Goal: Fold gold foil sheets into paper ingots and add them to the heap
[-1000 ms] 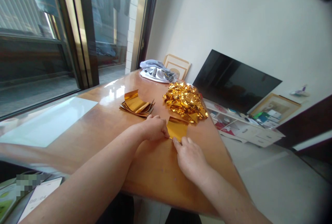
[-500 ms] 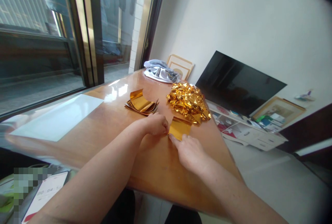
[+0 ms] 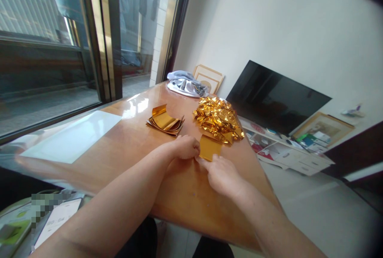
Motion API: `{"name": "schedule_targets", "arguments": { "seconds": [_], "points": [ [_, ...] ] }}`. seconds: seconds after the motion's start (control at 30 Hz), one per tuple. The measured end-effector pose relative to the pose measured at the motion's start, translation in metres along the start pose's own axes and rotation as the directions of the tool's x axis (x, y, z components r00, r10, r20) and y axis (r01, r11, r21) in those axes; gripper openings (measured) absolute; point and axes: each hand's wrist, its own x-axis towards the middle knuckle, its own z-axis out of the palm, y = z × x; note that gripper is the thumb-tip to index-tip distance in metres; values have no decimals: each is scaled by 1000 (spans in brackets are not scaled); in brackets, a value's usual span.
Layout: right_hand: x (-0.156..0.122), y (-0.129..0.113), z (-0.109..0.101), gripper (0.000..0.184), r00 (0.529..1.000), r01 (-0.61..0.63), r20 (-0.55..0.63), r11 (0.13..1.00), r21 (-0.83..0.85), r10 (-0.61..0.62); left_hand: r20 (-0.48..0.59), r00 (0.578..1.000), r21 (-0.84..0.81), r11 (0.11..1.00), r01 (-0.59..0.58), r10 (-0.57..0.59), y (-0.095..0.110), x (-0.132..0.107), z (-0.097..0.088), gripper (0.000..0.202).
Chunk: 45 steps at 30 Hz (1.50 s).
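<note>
A gold foil paper sheet lies on the table between my hands. My left hand is curled with its fingertips closed at the sheet's left edge. From the near side, my right hand grips the lower edge, thumb stretched left to my left fingertips and a finger on the sheet. The exact pinch is partly hidden. Left of the sheet sits a stack of curved gold sheets, the top one bent upward. Just beyond the sheet is a heap of crumpled, shiny gold foil pieces.
The wooden table carries a pale flat sheet on its left and folded cloth at the far end. A phone lies at lower left. Beyond are a television and white cabinet.
My left fingertips have shifted slightly right along the sheet's left edge, close to my right thumb. The view has moved a little; the stack and heap look unchanged.
</note>
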Motion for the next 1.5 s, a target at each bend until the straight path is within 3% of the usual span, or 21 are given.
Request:
{"name": "schedule_targets", "arguments": {
  "seconds": [0.17, 0.5, 0.9, 1.0, 1.23, 1.4, 1.5],
  "points": [
    [-9, 8, -1, 65, 998, 4, -55, 995, 95, 1, -3, 1000, 2, 1000, 3, -3, 0, 0, 1, 28],
    [-7, 4, 4, 58, 997, -59, -51, 992, 111, 65, -21, 999, 24, 999, 26, -26, 0, 2, 8, 20],
    [-39, 44, 18, 55, 991, -124, -26, 961, 249, 134, -24, 998, 26, 998, 60, -59, 0, -1, 7, 19],
    [-41, 54, 16, 44, 991, -123, -18, 946, 299, 135, -28, 998, 33, 998, 55, -54, 0, -1, 7, 20],
    [-12, 59, 19, 26, 958, -91, -198, 870, 484, 210, -25, 999, 14, 999, 44, -43, 1, -1, 6, 18],
    [14, 49, 38, 11, 944, -63, -231, 814, 578, 237, -43, 999, 1, 1000, 15, -15, 1, -5, 5, 17],
    [20, 49, 53, 5, 943, -20, -231, 734, 679, 240, -63, 998, -29, 1000, 13, -15, -2, -4, 9, 14]
  ]
}}
